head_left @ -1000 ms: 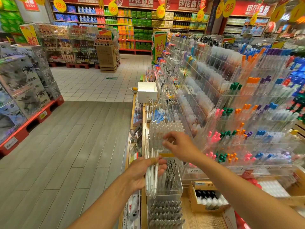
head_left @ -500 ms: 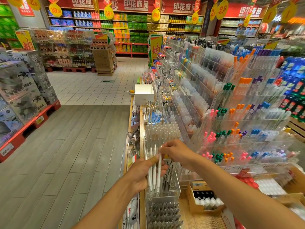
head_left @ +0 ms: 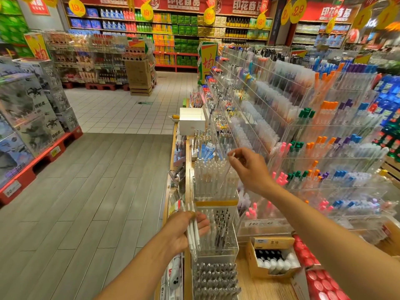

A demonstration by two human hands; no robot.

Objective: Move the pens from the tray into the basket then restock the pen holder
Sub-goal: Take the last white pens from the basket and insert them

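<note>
Your left hand (head_left: 187, 230) grips a bundle of white pens (head_left: 193, 232) (three or four, too blurred to count) just beside the clear holder (head_left: 218, 239) on the desk (head_left: 255, 286), tips angled down. Your right hand (head_left: 249, 167) is raised farther out, thumb and forefinger pinching one pen (head_left: 231, 155) over the full holder (head_left: 214, 180), wrist bent, forearm stretched forward. The hands are well apart.

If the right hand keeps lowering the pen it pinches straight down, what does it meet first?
Most likely the white pens standing in the clear holder just below the right hand; depth is hard to judge.
</note>
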